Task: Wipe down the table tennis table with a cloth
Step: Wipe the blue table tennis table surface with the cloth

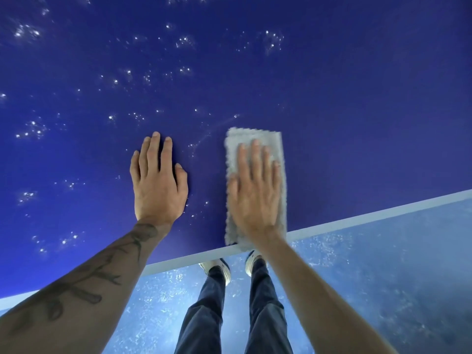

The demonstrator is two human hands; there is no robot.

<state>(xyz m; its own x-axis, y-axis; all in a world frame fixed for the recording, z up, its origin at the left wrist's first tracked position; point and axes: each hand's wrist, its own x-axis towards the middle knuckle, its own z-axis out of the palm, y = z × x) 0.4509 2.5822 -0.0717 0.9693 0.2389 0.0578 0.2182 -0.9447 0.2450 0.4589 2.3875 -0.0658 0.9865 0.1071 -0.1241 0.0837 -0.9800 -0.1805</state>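
Right hand [252, 192] flat on grey cloth [255, 139], left hand [158, 180] flat on table [357, 98]

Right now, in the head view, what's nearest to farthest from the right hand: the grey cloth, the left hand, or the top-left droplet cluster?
1. The grey cloth, directly under the right hand, pressed on the table.
2. The left hand, flat on the table just to its left.
3. The droplet cluster, far across, upper left.
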